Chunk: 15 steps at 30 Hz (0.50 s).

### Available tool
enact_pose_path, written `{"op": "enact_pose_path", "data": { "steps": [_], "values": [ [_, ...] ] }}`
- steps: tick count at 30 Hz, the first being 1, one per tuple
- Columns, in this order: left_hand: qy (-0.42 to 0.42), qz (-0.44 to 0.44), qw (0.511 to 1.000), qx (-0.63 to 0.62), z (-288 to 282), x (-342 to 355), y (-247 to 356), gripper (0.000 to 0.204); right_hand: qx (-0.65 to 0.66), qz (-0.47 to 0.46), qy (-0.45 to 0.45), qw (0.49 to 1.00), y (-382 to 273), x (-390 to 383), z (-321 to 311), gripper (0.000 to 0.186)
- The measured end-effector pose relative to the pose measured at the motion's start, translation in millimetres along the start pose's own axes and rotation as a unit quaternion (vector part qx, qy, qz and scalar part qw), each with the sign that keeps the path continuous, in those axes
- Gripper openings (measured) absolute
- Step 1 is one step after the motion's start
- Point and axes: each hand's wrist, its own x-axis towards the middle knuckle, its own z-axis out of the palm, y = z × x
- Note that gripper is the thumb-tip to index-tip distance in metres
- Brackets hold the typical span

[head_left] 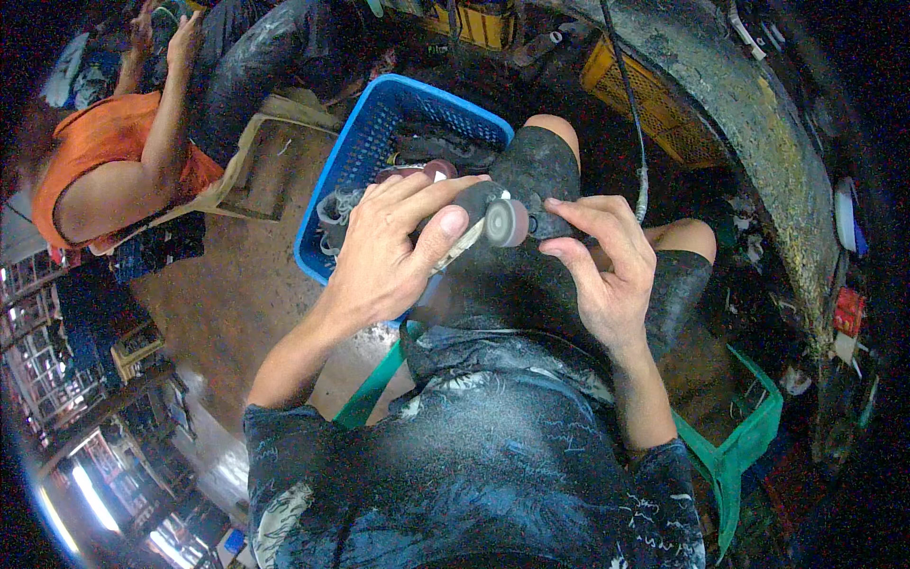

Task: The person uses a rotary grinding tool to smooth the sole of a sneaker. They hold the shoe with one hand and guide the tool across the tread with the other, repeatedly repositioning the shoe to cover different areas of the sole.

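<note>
My left hand (393,237) lies curled over a dark shoe-like piece (477,199) with a pale strip along its edge. Most of this piece is hidden under the fingers, above my lap. Close to its right side is a small round grey abrasive wheel (505,224) with a pinkish rim. My right hand (611,261) has its thumb and forefinger closed about the dark stub behind the wheel. How far the stub runs into the hand cannot be made out.
A blue basket (327,204) holding shoes stands ahead to the left. A black cable (627,90) hangs beside my right hand. Green stool parts (735,455) flank me. A person in orange (104,156) sits at the left. Yellow crates (654,104) stand beyond a curved worn edge (758,123).
</note>
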Motion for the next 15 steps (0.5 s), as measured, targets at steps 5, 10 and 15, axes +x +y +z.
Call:
{"op": "enact_pose_path", "data": {
  "steps": [5,10,15],
  "values": [
    [0.004,0.003,1.000,-0.013,1.0,0.6,-1.5,0.052,0.004,0.007,0.002,1.000,-0.4,-0.6,0.0,0.033],
    [0.018,0.017,1.000,-0.003,3.4,1.8,-2.5,0.052,0.014,0.018,0.001,1.000,-0.3,-0.5,-0.3,0.032],
    [0.015,0.013,1.000,-0.017,4.5,1.6,-3.1,0.052,0.013,0.010,-0.001,1.000,0.5,-0.5,-0.2,0.031]
  ]
}}
